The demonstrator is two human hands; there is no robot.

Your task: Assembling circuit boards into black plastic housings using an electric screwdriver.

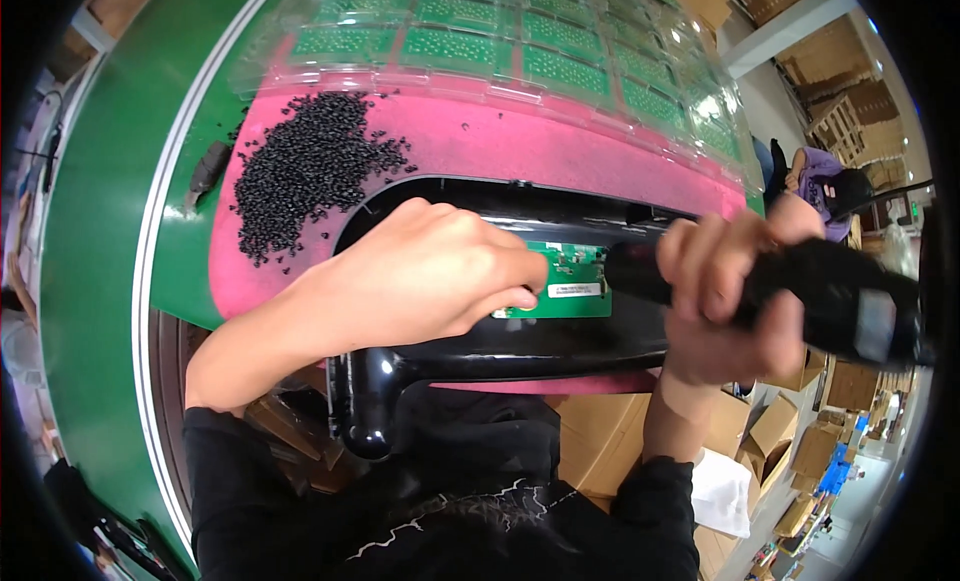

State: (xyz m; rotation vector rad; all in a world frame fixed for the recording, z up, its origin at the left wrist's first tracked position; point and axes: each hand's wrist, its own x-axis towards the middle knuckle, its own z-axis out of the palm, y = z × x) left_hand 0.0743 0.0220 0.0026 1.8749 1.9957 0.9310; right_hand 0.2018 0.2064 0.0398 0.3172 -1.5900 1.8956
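A long, glossy black plastic housing point(480, 366) lies in front of me, with a rounded arm sticking out toward me at its left end. Inside it rests a green circuit board point(590, 306) carrying a white label. My left hand point(440, 271) bends over the board's left end, fingers closed in a pinch; whatever is between the fingertips is hidden. Wrapped around a black electric screwdriver point(830, 296) is my right hand point(730, 291), blurred by motion. The screwdriver lies nearly level, its front end over the right part of the board.
A heap of small black screws point(310, 171) lies on the pink mat point(450, 131) at the far left. Clear plastic trays point(480, 41) of green boards stand along the back. A dark object point(208, 171) sits on the green table. Cardboard boxes point(605, 431) are below right; another person point(825, 176) is beyond.
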